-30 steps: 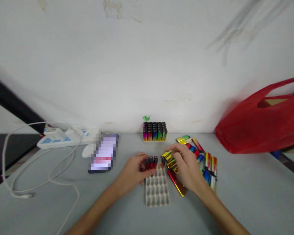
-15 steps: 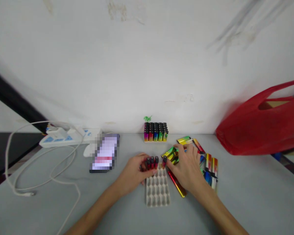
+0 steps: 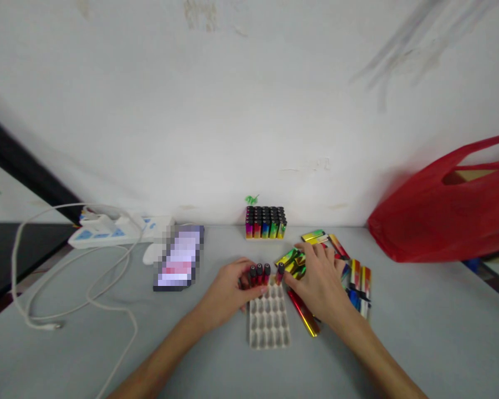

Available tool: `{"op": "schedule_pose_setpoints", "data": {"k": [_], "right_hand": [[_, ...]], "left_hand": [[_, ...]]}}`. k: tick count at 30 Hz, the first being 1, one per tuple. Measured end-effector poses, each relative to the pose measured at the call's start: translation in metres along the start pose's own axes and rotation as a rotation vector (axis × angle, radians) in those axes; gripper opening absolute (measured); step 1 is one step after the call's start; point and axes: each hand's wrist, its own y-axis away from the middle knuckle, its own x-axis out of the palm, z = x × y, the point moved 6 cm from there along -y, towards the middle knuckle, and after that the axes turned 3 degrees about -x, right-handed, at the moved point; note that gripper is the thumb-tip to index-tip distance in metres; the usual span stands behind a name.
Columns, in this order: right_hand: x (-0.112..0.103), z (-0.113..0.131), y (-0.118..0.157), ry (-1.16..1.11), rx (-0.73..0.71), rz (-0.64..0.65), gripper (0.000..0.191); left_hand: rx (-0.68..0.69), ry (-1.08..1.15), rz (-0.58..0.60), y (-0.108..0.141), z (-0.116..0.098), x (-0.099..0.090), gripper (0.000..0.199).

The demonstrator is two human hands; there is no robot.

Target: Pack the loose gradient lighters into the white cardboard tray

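A pale moulded tray (image 3: 269, 322) with rows of hollow slots lies on the table before me. Several red lighters with black tops (image 3: 259, 274) stand upright in its far row, and a gap separates the rightmost lighter (image 3: 280, 274) from the other three. My left hand (image 3: 233, 285) is closed around the left three, thumb in front and fingers behind. My right hand (image 3: 319, 277) is open over a loose pile of shiny lighters (image 3: 291, 260), its thumb beside the rightmost standing lighter. A red-and-gold lighter (image 3: 305, 315) lies below that hand. Its fingertips are partly hidden.
A full block of multicoloured lighters (image 3: 265, 223) stands against the wall. On the left are a blurred-out phone (image 3: 179, 259), a white power strip (image 3: 120, 231) and a looping white cable (image 3: 92, 302). A red bag (image 3: 444, 210) sits at the right.
Very little differs. My right hand's fingers have shifted slightly over the pile, and the whole view has moved a touch. The left hand keeps its hold on the lighters.
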Motion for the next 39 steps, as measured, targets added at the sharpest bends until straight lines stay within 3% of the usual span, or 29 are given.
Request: {"op": "schedule_pose_setpoints", "data": {"k": [11,16,21,25,28,31,39], "right_hand": [[-0.006,-0.003,-0.001,-0.151,0.02,-0.001,0.054],[-0.012,-0.006,-0.008,-0.228,-0.138,0.094,0.016],[-0.016,-0.009,-0.012,-0.394,-0.142,0.238,0.005],[-0.019,-0.013,-0.009,-0.467,-0.078,0.362,0.008],[-0.02,-0.026,-0.007,-0.499,-0.065,0.413,0.005],[-0.018,-0.042,-0.007,-0.554,-0.074,0.49,0.016],[-0.015,-0.05,-0.013,-0.459,-0.066,0.539,0.021]], "left_hand": [[-0.009,0.013,-0.002,0.002,-0.004,0.001,0.035],[-0.003,0.014,-0.006,0.002,-0.003,0.001,0.035],[0.001,0.0,-0.01,0.002,-0.004,0.0,0.036],[0.004,-0.013,-0.009,0.001,-0.004,0.0,0.037],[0.0,-0.015,-0.013,0.001,-0.003,0.0,0.038],[-0.002,-0.012,-0.009,0.002,-0.003,0.0,0.037],[-0.008,-0.033,-0.007,0.002,-0.003,-0.002,0.038]]}}
